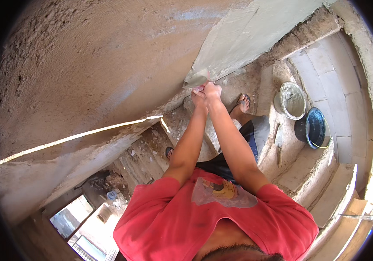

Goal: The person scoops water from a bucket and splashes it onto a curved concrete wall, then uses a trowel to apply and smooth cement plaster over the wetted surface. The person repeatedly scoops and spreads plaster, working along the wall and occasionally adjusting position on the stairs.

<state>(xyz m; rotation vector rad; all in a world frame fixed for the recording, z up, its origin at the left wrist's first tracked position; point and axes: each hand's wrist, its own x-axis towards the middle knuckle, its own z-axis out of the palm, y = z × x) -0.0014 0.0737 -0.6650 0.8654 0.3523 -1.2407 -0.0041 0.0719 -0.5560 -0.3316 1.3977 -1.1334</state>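
My two hands are together at the foot of the wall, both arms stretched out. My left hand (198, 96) and my right hand (213, 90) are closed on a flat grey plastering blade (195, 81), which lies against the wall. Its grip is hidden by my fingers. Smooth grey plaster (234, 39) covers the wall above and to the right of the blade. To the left, the wall is bare rough brown render (108, 61).
Steps run down to the left and up to the right. On the right steps stand a plaster-smeared bucket (304, 108) and a dark bucket (321, 128) with a yellow handle. A trowel (279, 143) lies on the step nearer me. Rubble (114, 180) lies at lower left.
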